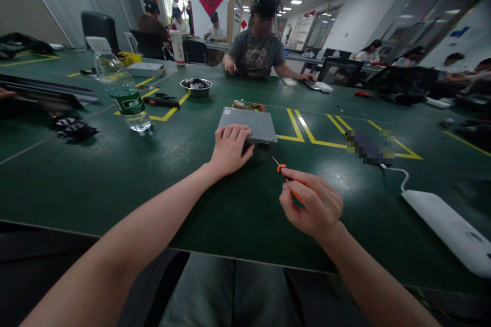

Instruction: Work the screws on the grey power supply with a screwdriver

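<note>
A grey metal computer power supply [259,125] lies on the green table, with coloured wires [249,106] coming out at its far side. My left hand [231,148] grips its near left corner, fingers over the top and thumb at the front face. In my right hand [312,199] is a screwdriver [283,168] with an orange and black handle, pinched between thumb and fingers. Its thin shaft points up and left to the lower front edge of the power supply, near the socket. Whether the tip touches a screw is too small to tell.
A water bottle [128,97] stands left, a metal bowl [196,87] of small dark parts behind it. Black tools [161,102] lie between them. On the right are a blurred-out phone [369,147], its cable and a white power bank [447,227]. A person [261,46] sits opposite.
</note>
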A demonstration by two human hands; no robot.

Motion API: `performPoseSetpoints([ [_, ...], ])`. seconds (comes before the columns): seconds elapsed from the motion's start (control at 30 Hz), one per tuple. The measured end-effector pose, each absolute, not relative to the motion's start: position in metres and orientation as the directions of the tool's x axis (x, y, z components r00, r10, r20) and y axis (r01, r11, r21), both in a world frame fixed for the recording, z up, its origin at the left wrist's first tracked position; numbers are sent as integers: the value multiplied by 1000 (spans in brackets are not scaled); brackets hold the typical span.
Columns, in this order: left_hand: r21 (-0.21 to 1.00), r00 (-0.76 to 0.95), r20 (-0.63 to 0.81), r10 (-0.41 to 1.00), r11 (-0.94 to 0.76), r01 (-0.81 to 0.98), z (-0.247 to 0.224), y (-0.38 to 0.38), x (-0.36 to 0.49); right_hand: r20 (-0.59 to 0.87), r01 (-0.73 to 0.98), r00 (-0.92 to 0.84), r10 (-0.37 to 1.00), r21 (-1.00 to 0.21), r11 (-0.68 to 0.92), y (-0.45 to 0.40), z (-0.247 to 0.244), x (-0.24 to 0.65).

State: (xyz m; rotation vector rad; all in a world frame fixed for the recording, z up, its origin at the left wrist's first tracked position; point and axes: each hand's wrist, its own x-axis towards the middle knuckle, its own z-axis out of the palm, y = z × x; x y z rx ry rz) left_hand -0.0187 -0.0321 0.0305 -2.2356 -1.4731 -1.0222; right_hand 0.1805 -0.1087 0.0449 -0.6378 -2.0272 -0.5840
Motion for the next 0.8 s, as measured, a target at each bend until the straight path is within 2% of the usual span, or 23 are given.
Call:
performPoseSetpoints([
  [0.47, 139, 236, 684, 690, -441, 887, 31, -32, -19, 875, 683, -423, 237, 136, 718, -108, 47, 180],
  [0.67, 138, 239, 686, 687, -445, 885, 31, -32, -19, 815, 646, -501, 292, 128, 752, -113, 47, 178],
  [0.8, 145, 240, 680, 693, -447, 883, 31, -32, -19, 790, 730, -535, 300, 253, 634, -117, 53, 180],
])
